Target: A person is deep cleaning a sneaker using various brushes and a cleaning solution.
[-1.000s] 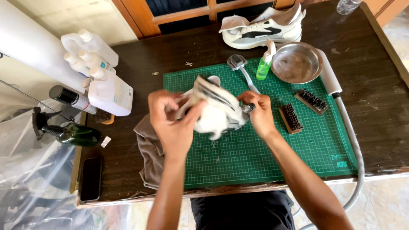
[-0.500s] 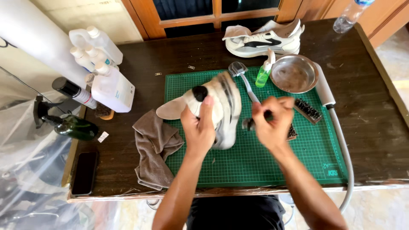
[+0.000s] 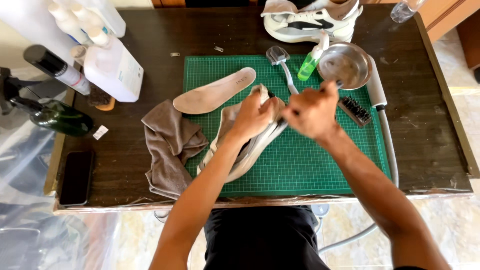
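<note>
A pale grey-and-white shoe [image 3: 240, 155] lies on its side on the green cutting mat [image 3: 320, 165]. My left hand [image 3: 255, 116] grips it at the heel end. My right hand [image 3: 312, 110] is closed around a small dark brush, which is mostly hidden and blurred, right beside the shoe's opening. A beige insole [image 3: 215, 92] lies loose on the mat just left of the shoe. Another dark-bristled brush [image 3: 356, 111] rests on the mat to the right of my right hand.
A grey cloth [image 3: 170, 145] lies at the mat's left edge. At the back are a second shoe [image 3: 310, 22], a metal bowl [image 3: 345, 65], a green spray bottle [image 3: 310, 62] and a clear brush [image 3: 280, 60]. A white jug [image 3: 112, 67], a green glass bottle [image 3: 60, 117] and a phone [image 3: 75, 177] stand left. A grey hose [image 3: 385, 130] runs along the right.
The shoe went from held up in both hands to lying on the mat. The insole now lies beside it. My right hand took up one of the two dark brushes.
</note>
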